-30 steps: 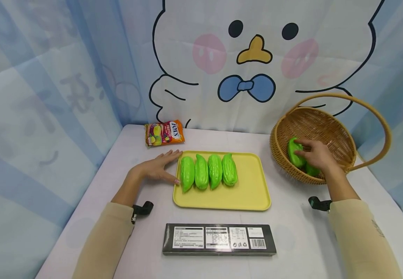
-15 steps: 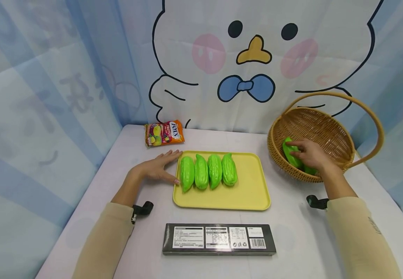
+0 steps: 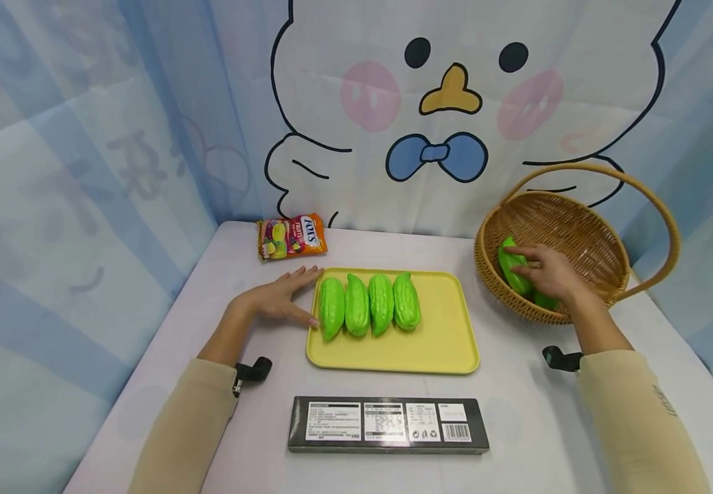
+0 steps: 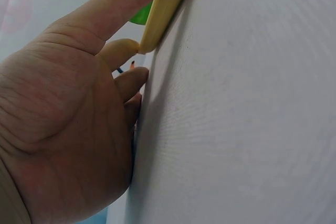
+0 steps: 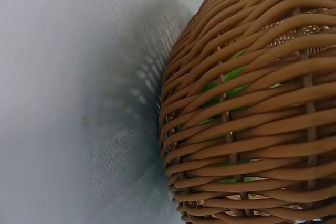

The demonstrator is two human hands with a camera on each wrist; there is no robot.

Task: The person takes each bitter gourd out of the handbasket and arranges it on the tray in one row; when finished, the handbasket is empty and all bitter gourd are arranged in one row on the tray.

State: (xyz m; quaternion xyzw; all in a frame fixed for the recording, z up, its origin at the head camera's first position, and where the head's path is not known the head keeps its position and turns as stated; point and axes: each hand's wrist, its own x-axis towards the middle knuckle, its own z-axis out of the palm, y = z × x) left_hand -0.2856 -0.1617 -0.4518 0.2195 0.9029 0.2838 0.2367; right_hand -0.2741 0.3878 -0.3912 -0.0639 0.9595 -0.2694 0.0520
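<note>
In the head view, my right hand (image 3: 550,271) reaches into a round wicker basket (image 3: 585,226) and grips a bright green bitter melon (image 3: 512,266) at its left inner side. Another green bitter melon (image 3: 544,300) lies lower in the basket, partly hidden under the hand. The right wrist view shows mainly the woven basket wall (image 5: 252,103), with green behind the gaps. My left hand (image 3: 272,296) is spread at the left edge of a yellow tray (image 3: 442,343), its thumb and fingertips touching the rim. Several green bitter melons (image 3: 368,304) lie side by side on the tray's left half.
An orange candy bag (image 3: 291,236) lies behind the tray at the back left. A long black box (image 3: 388,425) with white labels lies in front of the tray. The basket's arched handle (image 3: 661,206) leans to the right. A printed curtain (image 3: 436,185) hangs behind the table.
The basket and its handle have shifted slightly left with my right hand. Within the basket, the gripped bitter melon has tilted and risen a little. My left hand stays put.
</note>
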